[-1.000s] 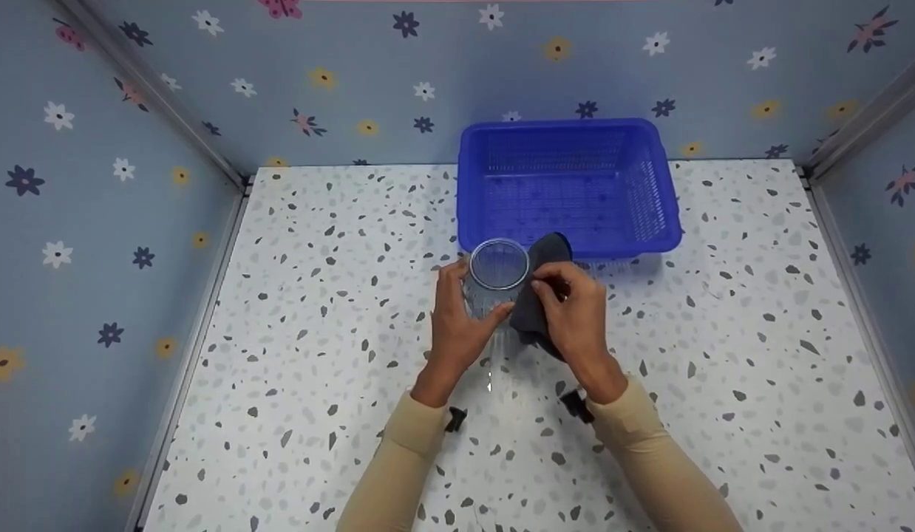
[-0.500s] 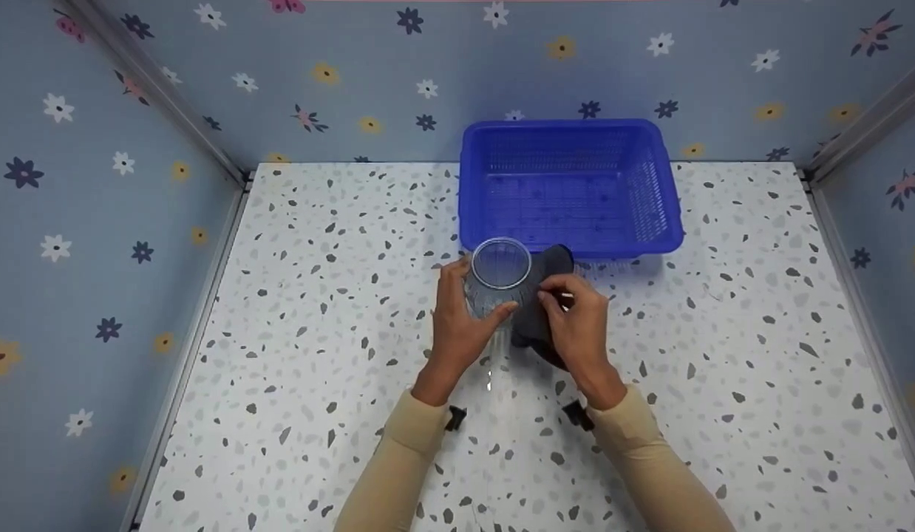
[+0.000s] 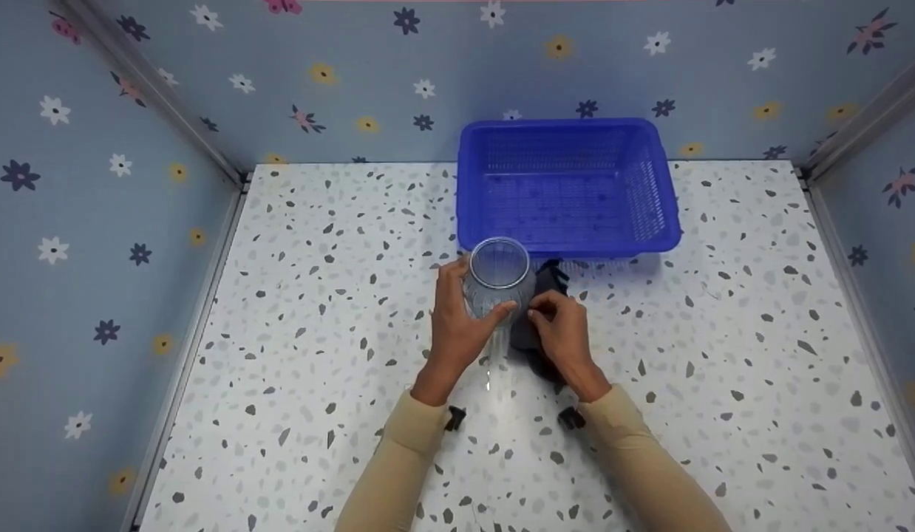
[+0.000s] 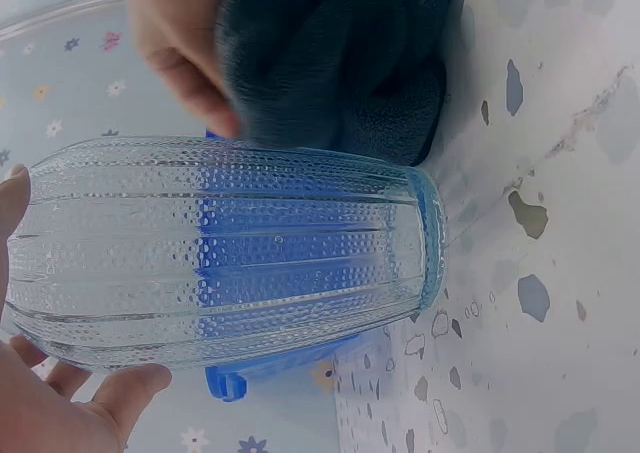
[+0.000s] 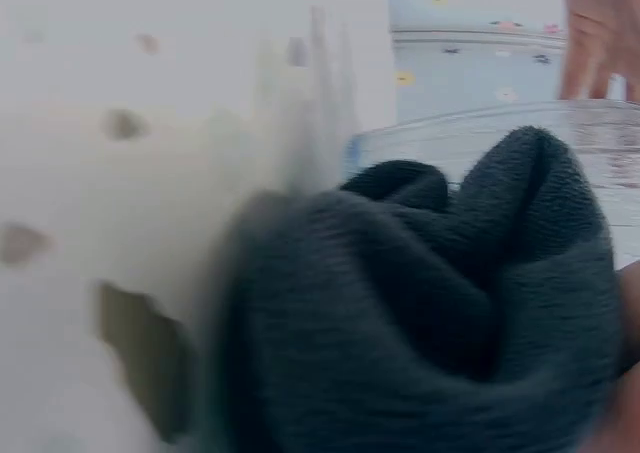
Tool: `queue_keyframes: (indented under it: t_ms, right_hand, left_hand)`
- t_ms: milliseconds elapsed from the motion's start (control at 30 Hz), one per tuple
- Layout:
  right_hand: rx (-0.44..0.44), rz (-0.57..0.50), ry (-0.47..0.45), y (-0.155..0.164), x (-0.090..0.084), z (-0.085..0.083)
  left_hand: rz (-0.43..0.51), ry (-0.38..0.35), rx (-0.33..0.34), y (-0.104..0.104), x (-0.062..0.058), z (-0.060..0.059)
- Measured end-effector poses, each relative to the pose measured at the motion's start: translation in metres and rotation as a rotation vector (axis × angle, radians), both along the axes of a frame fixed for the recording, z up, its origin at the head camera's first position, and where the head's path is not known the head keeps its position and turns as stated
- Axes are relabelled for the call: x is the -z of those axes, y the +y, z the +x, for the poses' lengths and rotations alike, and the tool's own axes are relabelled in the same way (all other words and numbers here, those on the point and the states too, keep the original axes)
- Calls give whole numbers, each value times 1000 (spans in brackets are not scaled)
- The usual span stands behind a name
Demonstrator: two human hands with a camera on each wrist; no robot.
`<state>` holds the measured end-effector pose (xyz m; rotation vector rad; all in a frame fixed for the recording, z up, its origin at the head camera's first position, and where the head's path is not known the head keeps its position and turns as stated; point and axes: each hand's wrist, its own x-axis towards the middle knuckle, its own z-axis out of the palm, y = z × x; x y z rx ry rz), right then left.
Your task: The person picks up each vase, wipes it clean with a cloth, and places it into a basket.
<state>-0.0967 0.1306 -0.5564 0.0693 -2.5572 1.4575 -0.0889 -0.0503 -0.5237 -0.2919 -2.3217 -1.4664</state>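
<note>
Two hands meet over the speckled table (image 3: 317,310), both busy with one ribbed glass jar (image 3: 496,284). The left hand (image 3: 457,325) has its fingers curled round the jar's left flank, thumb on the near side and fingertips (image 4: 120,408) wrapped under the body, so the jar stands upright on the table inside that grip, mouth open to the ceiling. The right hand (image 3: 561,332) has its fingers bunched together, clamped on a dark grey cloth (image 3: 535,310), and it presses that wad against the jar's right wall, directly opposite the left fingers. From the left wrist view the cloth (image 4: 340,63) sits hard against the dotted glass (image 4: 230,253), with the right thumb just beside the contact. In the right wrist view the cloth (image 5: 430,313) fills nearly everything and the jar's rim (image 5: 500,138) shows just beyond it; the picture is blurred. Beyond both sets of fingertips, just past the jar, a blue plastic basket (image 3: 650,222) sits at the back of the table, close to the flowered wall (image 3: 354,89).
</note>
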Motion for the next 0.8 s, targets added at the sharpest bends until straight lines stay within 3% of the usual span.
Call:
queue_keyframes:
  t_ms: [133, 267, 567, 800]
  right_hand:
    - [-7, 11, 12, -1, 2, -1]
    - [-8, 1, 41, 1, -6, 1]
    - [8, -153, 105, 2, -51, 4]
    - [-13, -124, 185, -3, -79, 3]
  left_hand:
    - [4, -11, -1, 0, 0, 0]
    - [-6, -17, -14, -1, 0, 1]
    - [-12, 15, -43, 1, 2, -1]
    - [-23, 13, -53, 3, 3, 0]
